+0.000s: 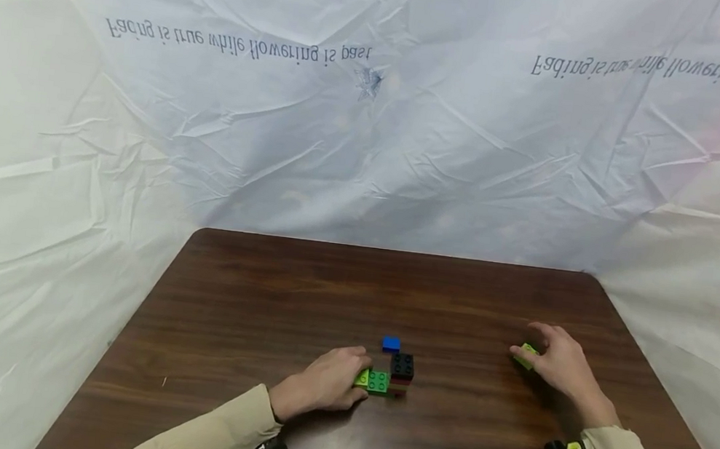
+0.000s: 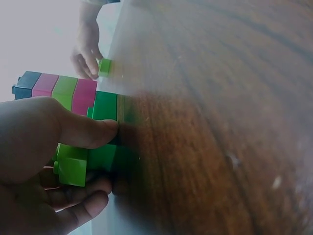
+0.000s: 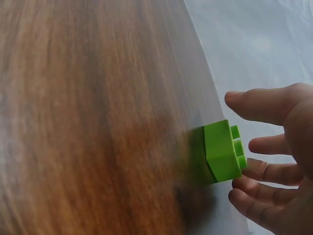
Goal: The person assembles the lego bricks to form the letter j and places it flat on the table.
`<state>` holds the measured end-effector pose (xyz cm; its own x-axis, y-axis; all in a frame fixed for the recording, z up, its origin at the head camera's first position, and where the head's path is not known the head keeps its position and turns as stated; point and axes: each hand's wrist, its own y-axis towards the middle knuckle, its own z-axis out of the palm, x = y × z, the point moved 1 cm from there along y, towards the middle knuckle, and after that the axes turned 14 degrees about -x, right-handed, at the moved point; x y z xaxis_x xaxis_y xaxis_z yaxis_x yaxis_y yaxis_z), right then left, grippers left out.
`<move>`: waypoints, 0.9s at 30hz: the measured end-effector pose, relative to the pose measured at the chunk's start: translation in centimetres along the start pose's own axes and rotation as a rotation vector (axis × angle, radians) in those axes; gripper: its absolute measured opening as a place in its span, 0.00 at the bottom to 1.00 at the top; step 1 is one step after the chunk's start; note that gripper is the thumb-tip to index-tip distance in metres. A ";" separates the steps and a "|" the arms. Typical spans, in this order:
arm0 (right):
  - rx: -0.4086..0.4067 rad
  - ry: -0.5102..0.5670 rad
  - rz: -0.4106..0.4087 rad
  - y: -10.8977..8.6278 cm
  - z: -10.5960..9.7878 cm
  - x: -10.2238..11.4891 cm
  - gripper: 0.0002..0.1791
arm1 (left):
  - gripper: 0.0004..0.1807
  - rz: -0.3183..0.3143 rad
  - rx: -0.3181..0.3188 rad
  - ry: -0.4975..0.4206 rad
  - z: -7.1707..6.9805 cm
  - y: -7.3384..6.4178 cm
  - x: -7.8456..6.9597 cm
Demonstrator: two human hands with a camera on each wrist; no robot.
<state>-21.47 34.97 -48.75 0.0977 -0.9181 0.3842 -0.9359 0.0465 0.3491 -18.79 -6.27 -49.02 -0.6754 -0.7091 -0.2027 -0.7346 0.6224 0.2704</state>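
My left hand [image 1: 325,380] grips a joined build of toy bricks standing on the table. Its thumb lies along a dark green brick [image 2: 105,105] at the base, with the fingers curled round the other side. At the near end sits a lime brick [image 2: 72,170], partly covered by the hand. The far end rises as a tower of pink, lime and pink bricks topped by a black brick [image 1: 402,365]. Over to the right, my right hand [image 1: 561,363] spreads thumb and fingers around a loose lime brick [image 3: 222,152], studs towards the palm. A gap shows between thumb and brick.
A small blue brick [image 1: 390,344] lies just behind the tower. The dark wooden table [image 1: 302,277] has rounded back corners, and a pale printed sheet [image 1: 368,145] hangs behind it and down both sides. The right-hand brick is nearer the table's right edge.
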 end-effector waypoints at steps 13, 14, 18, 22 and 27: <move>0.050 0.011 -0.016 -0.4 0.5 -0.1 0.32 | 0.16 -0.009 0.022 -0.022 0.2 0.1 0.1; 0.048 0.012 -0.019 -0.4 0.5 -0.1 0.32 | 0.16 -0.008 0.023 -0.021 0.2 0.1 0.1; 0.048 0.010 -0.024 -0.3 0.6 -0.1 0.30 | 0.16 -0.003 0.016 -0.015 0.2 0.1 0.0; 0.055 0.009 -0.031 -0.2 0.5 -0.2 0.29 | 0.17 -0.004 0.010 -0.014 0.2 0.1 0.0; 0.051 0.025 -0.036 -0.1 0.5 -0.2 0.27 | 0.17 -0.008 0.010 -0.021 0.2 0.1 0.0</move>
<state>-21.55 34.94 -49.29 0.1397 -0.9086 0.3936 -0.9475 -0.0073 0.3196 -18.81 -6.14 -49.16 -0.6706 -0.7072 -0.2242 -0.7405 0.6199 0.2595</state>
